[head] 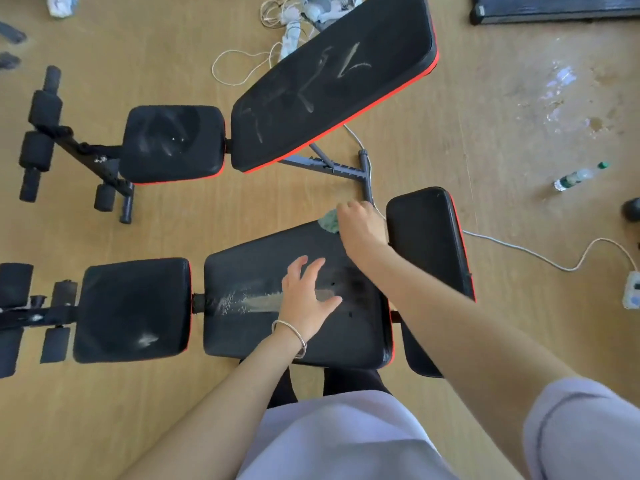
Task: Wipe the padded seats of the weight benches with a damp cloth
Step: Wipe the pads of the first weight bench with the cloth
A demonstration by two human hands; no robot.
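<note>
Two-handed work at the nearer bench's middle pad (242,341): gripping a bunched green cloth (329,221) in the right hand (360,226), pressing it at the pad's far edge. Spreading the left hand (306,296) over a pale dusty streak (256,303) on the same pad, fingers straight, holding nothing. Facing the farther bench beyond, its seat (173,143) and tilted backrest (332,81) showing pale smears. Seeing a plastic bottle (578,176) lying on the wooden floor (173,237), well off to the right.
</note>
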